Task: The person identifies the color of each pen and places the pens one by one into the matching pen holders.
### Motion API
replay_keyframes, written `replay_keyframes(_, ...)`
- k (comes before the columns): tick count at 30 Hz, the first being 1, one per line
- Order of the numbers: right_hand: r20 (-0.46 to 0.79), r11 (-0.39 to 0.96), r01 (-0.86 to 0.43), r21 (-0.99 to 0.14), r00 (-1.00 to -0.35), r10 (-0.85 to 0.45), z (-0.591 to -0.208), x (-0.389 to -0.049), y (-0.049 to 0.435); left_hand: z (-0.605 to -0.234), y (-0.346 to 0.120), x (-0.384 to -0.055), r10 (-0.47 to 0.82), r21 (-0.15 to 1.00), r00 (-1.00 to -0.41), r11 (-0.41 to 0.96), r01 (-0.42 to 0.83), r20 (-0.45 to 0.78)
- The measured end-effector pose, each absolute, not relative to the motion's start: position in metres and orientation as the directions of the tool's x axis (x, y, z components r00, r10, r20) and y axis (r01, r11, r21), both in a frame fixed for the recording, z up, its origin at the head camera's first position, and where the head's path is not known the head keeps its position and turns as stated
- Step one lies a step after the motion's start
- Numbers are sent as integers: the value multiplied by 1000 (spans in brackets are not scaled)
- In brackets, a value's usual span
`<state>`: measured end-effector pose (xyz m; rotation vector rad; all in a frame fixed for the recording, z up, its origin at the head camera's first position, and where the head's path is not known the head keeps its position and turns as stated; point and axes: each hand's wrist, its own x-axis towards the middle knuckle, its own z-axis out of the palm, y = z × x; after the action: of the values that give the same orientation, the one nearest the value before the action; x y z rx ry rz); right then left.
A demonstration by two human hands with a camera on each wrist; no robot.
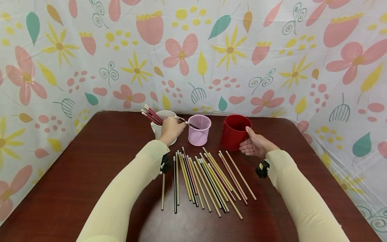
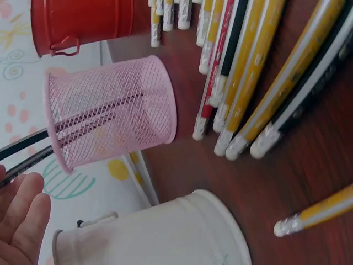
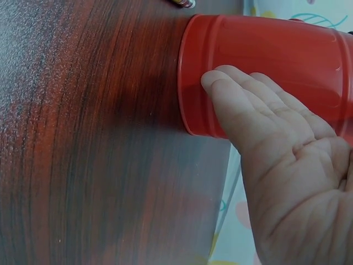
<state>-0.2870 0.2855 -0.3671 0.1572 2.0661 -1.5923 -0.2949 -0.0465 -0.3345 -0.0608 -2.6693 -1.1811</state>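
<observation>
- Head view: left hand (image 1: 171, 129) is in front of the white cup (image 1: 158, 131), pinching two dark pencils (image 1: 193, 126); they slant over the rim of the pink cup (image 1: 198, 137), just right of its fingertips. Eraser ends sit nearest the fingers, probably so the other ends go in first.
- Right hand (image 1: 256, 144) is at the red cup (image 1: 231, 137), thumb by the rim, fingers down the outside. Likely steadying it; nothing pinched.
- Cups: 3. White one, under the left hand, holds at least 4 red pencils (image 1: 153, 116); overlap blocks an exact count.
- Loose pencils (image 1: 212, 183): twenty-odd, on the table (image 1: 90, 174) between and nearer than the hands. Erasers face the cups, maybe for easy pickup.
- Left wrist view: 2 dark pencils show through the mesh, beyond the fingers. Thumb contact: can't tell here. 1 yellow pencil (image 2: 320, 212) lies apart from the bunch.
- Right wrist view: fingers fairly straight, close together, flat along the red cup's side. 1 pencil end (image 3: 186, 3) peeks in past the cup base.
</observation>
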Motion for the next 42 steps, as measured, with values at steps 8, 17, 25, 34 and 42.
replay_keyframes(8, -468, 307, 396, -865, -858, -213, -366, -287, 285, -340, -40, -295, 19, 656, -961, 727, 202, 275)
replay_keyframes(17, -467, 313, 392, -865, -856, -220, -365, -287, 284, -345, -40, -296, 64, 678, -967, 701, 220, 247)
replay_keyframes(25, -474, 305, 401, -864, -852, -222, -367, -286, 284, -341, -39, -298, 66, 605, -966, 768, 208, 249)
replay_keyframes(34, -477, 331, 397, -856, -853, -211, -366, -287, 282, -334, -44, -298, 132, 546, -963, 802, 242, 233)
replay_keyframes(42, -479, 333, 400, -854, -854, -202, -366, -288, 285, -346, -65, -294, 218, 570, -970, 813, 119, -109)
